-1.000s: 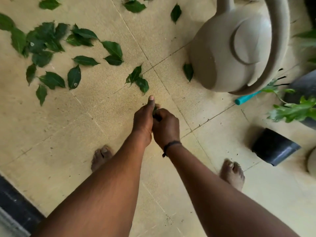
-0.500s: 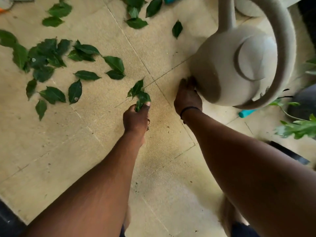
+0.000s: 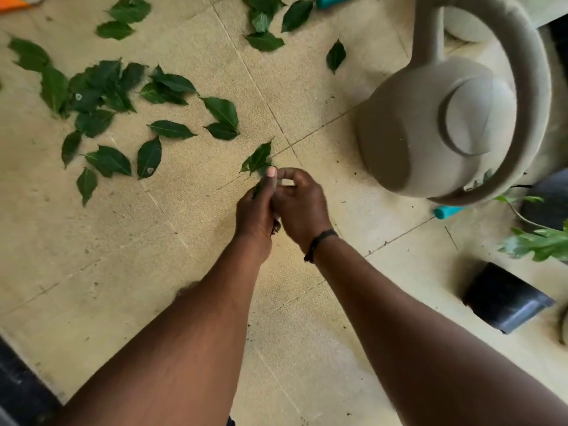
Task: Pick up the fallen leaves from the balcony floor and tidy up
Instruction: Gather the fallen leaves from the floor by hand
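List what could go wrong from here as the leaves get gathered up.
1. The left hand pinches collected leaves loosely while the right hand meets it; some may slip back to the floor.
2. The watering can stands close beside the hands; a reaching arm could knock it.
3. The scattered leaves lie spread wide, so strays may be missed.

Bare floor tiles [image 3: 101, 272] lie open to the left of and below the two hands. To the right, the large beige watering can [image 3: 430, 127] blocks the way, with a black pot [image 3: 507, 302] lower right. Scattered leaves [image 3: 101, 93] cover the upper-left floor.
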